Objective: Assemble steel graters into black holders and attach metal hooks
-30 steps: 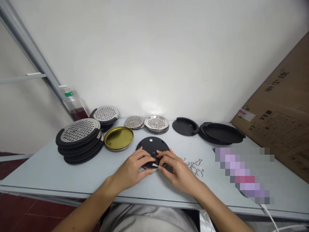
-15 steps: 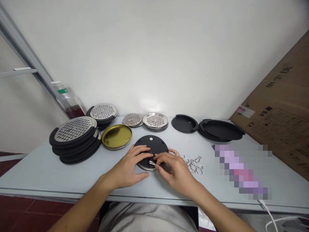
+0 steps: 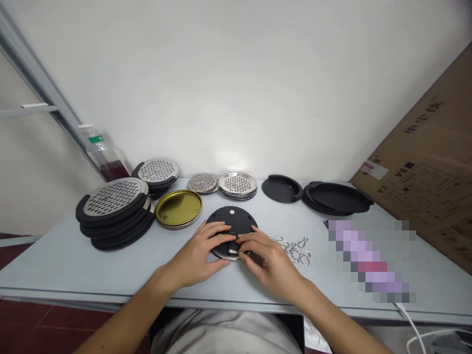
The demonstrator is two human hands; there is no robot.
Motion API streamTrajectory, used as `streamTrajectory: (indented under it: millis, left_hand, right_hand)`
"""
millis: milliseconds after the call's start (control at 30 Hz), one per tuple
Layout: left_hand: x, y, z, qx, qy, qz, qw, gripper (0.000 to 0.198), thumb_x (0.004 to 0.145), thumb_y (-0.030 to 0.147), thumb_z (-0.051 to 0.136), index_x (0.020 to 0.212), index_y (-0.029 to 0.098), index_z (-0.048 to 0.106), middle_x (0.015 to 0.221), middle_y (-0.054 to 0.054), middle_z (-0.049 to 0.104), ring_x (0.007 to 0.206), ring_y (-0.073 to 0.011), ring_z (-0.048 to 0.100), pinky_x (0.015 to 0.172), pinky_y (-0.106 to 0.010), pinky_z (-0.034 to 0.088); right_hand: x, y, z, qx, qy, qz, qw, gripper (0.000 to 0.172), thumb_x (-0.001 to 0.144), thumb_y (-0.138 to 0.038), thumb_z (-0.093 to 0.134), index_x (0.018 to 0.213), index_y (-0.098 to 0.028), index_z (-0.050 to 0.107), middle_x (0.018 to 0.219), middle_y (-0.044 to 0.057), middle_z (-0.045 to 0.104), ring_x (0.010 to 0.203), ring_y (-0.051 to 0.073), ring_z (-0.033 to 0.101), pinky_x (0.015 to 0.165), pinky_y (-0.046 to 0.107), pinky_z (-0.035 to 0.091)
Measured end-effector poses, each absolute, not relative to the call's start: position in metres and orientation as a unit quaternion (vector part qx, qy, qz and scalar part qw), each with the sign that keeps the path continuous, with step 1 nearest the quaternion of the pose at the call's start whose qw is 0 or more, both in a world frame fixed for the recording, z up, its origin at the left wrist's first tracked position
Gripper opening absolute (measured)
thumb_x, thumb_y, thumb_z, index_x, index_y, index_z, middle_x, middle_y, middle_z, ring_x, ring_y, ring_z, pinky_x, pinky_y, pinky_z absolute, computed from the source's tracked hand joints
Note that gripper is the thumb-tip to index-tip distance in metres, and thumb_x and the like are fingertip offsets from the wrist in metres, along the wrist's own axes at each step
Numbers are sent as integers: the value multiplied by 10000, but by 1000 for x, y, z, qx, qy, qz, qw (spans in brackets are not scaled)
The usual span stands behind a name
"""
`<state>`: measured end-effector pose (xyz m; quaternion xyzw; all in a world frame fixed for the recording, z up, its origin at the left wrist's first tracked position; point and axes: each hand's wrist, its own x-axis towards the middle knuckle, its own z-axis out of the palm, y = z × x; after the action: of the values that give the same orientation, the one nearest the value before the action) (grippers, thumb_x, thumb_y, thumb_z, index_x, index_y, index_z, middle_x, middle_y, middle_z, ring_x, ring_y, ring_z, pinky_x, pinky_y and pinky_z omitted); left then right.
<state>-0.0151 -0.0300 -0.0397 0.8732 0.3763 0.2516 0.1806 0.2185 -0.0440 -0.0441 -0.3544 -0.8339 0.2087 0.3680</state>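
In front of me a black round grater base (image 3: 236, 221) lies face down on the table, a small white dot near its far edge and a silver rim showing on the near side. My left hand (image 3: 201, 250) rests on its left part, fingers stretched flat over the surface and thumb at the near edge. My right hand (image 3: 267, 253) pinches a bent metal wire loop (image 3: 232, 251) between thumb and fingertips, against the base near its front edge. The fingers partly hide the loop's right end. Several similar wire loops (image 3: 298, 253) lie loose just right of that hand.
Stacked black-rimmed graters (image 3: 114, 196) stand at left, near gold-coloured round lids (image 3: 179, 209) and a bottle of dark liquid (image 3: 110, 162). Silver grater discs (image 3: 238, 184) and black trays (image 3: 335, 199) line the wall. A cardboard box (image 3: 435, 147) borders the right; a pixelated patch covers something there.
The wire loop has tipped flatter against the base. My right hand has shifted slightly, its fingers closer over the base's right edge. My left hand has barely moved.
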Motion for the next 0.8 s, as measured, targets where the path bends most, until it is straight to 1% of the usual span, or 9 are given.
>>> streamTrajectory:
  millis: [200, 367, 500, 567, 633, 700, 800]
  left_hand:
    - [-13, -30, -39, 872, 384, 251, 173, 500, 836, 279, 745, 1311, 299, 590, 1430, -50, 547, 1384, -267, 432, 1195, -564, 295]
    - [-13, -32, -39, 872, 392, 244, 160, 492, 832, 281, 745, 1299, 311, 594, 1430, -52, 552, 1375, -282, 453, 1199, -619, 216]
    - [-13, -33, -35, 873, 372, 274, 154, 472, 836, 253, 732, 1287, 289, 599, 1374, -56, 600, 1335, -265, 499, 1214, -600, 187]
    - [-13, -34, -32, 869, 352, 307, 163, 408, 859, 193, 683, 1254, 268, 615, 1283, -47, 658, 1251, -231, 571, 1217, -555, 230]
    - [-12, -36, -30, 861, 335, 340, 176, 325, 878, 132, 625, 1179, 249, 647, 1136, -23, 719, 1100, -184, 649, 1179, -475, 345]
    - [-11, -37, -29, 854, 327, 362, 181, 262, 886, 107, 604, 1100, 242, 674, 1008, 3, 747, 970, -153, 681, 1101, -400, 447]
    - [-11, -37, -31, 851, 322, 372, 181, 204, 884, 119, 629, 1035, 239, 694, 942, 20, 759, 905, -145, 693, 1047, -364, 493]
  right_hand:
    - [217, -44, -45, -352, -832, 205, 378, 130, 901, -114, 585, 914, -226, 649, 1029, 43, 716, 1041, 198, 664, 1130, 504, 388]
    - [216, -44, -45, -351, -836, 195, 375, 134, 906, -116, 586, 928, -232, 650, 1032, 37, 710, 1025, 194, 666, 1128, 494, 389]
    - [215, -44, -45, -357, -835, 191, 373, 128, 910, -121, 585, 919, -232, 649, 1025, 36, 708, 1009, 194, 671, 1123, 492, 394]
    - [215, -44, -45, -357, -836, 189, 372, 133, 911, -119, 584, 921, -232, 651, 1024, 37, 709, 1008, 195, 673, 1122, 491, 399]
    - [216, -44, -46, -355, -837, 187, 372, 138, 910, -116, 585, 932, -233, 656, 1025, 41, 713, 1012, 199, 674, 1122, 493, 401]
    - [216, -43, -48, -352, -836, 184, 378, 143, 911, -117, 588, 947, -232, 664, 1019, 46, 716, 1014, 203, 675, 1118, 495, 408]
    - [215, -42, -50, -349, -834, 179, 388, 147, 913, -125, 594, 959, -233, 683, 997, 54, 718, 1009, 210, 677, 1109, 506, 421]
